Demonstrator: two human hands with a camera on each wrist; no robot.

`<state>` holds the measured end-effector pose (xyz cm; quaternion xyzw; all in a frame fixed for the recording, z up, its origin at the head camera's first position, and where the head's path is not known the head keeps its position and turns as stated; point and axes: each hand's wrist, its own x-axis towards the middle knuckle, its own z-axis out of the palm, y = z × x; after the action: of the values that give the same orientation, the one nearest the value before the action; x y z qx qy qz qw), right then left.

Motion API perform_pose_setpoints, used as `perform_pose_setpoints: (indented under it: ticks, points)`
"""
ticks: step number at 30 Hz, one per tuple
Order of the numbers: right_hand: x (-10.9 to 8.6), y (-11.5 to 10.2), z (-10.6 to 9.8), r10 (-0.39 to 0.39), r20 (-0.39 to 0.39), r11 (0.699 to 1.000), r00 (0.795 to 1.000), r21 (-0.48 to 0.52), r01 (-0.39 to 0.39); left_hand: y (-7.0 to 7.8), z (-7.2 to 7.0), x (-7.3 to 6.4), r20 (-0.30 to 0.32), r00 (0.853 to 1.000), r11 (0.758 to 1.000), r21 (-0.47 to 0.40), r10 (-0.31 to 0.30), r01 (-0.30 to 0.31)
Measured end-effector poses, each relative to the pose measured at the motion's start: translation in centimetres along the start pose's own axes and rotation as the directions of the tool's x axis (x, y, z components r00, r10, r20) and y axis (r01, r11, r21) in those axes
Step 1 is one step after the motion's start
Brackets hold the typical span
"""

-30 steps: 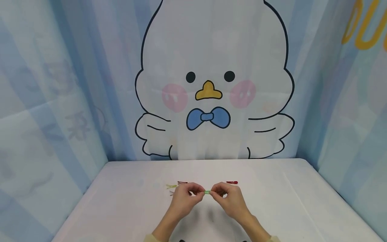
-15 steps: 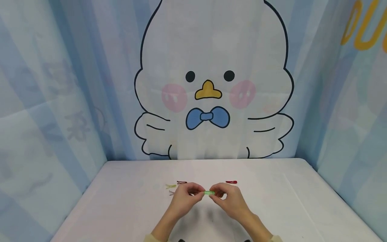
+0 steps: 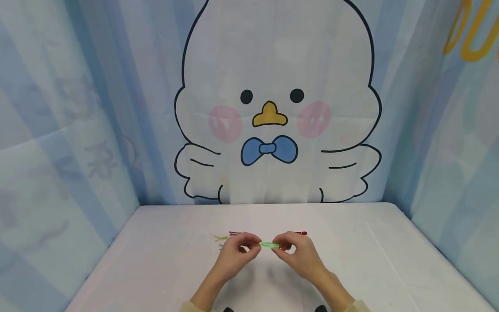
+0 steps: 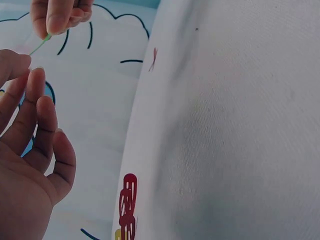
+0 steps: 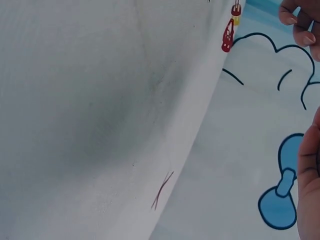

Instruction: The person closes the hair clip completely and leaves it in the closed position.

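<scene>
A bright green snap hair clip (image 3: 269, 245) is held in the air, level, between the two hands over the table. My left hand (image 3: 235, 255) pinches its left end with thumb and fingertips. At the other end, the thumb and fingertips of my right hand (image 3: 302, 255) pinch it. The left wrist view catches the green clip (image 4: 40, 45) edge-on as a thin strip, the left hand (image 4: 32, 145) below and the right hand (image 4: 61, 15) above. In the right wrist view the clip is out of sight, with only part of the right hand (image 5: 309, 175) showing.
Behind the left hand lie a dark red hair clip (image 3: 235, 233), a yellow-green one (image 3: 221, 237) and a pale one, partly covered. Another red clip (image 3: 302, 233) lies behind the right hand. A white table (image 3: 187, 216) meets a printed curtain (image 3: 273, 182) at its back.
More of the green clip shows between the hands, which have spread slightly apart and risen a little. My right hand has shifted its fingers toward the clip's right end. The other clips stay put.
</scene>
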<state>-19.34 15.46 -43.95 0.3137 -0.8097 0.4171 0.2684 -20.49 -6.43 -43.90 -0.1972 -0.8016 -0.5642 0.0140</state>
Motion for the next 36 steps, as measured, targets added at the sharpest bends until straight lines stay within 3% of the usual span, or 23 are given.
perform_pose_setpoints:
  ticks: [10, 21, 26, 30, 36]
  points:
    - [-0.1, 0.5, -0.8, -0.035, -0.033, 0.999, 0.999, -0.019, 0.034, -0.4, -1.4, -0.4, -0.039, 0.999, 0.997, 0.069, 0.022, -0.019]
    - [-0.3, 1.7, -2.1, 0.065, -0.017, 0.995, 0.998, -0.070, -0.066, -1.3, -3.9, -0.4, -0.115, 0.991, 0.995, 0.090, 0.063, -0.053]
    - [-0.5, 2.5, -2.5, 0.144, 0.008, 0.986, 0.989, -0.080, -0.143, -1.9, -5.6, -0.6, -0.176, 0.984, 0.992, 0.126, 0.015, 0.007]
    - [-0.7, 3.4, -2.7, 0.193, 0.014, 0.978, 0.981, -0.082, -0.192, -2.6, -6.7, -0.8, -0.180, 0.983, 0.988, 0.143, -0.028, 0.054]
    - [-0.7, 4.2, -3.5, 0.262, 0.019, 0.961, 0.965, -0.099, -0.259, -3.4, -7.4, -0.7, -0.170, 0.984, 0.984, 0.165, -0.046, 0.075]
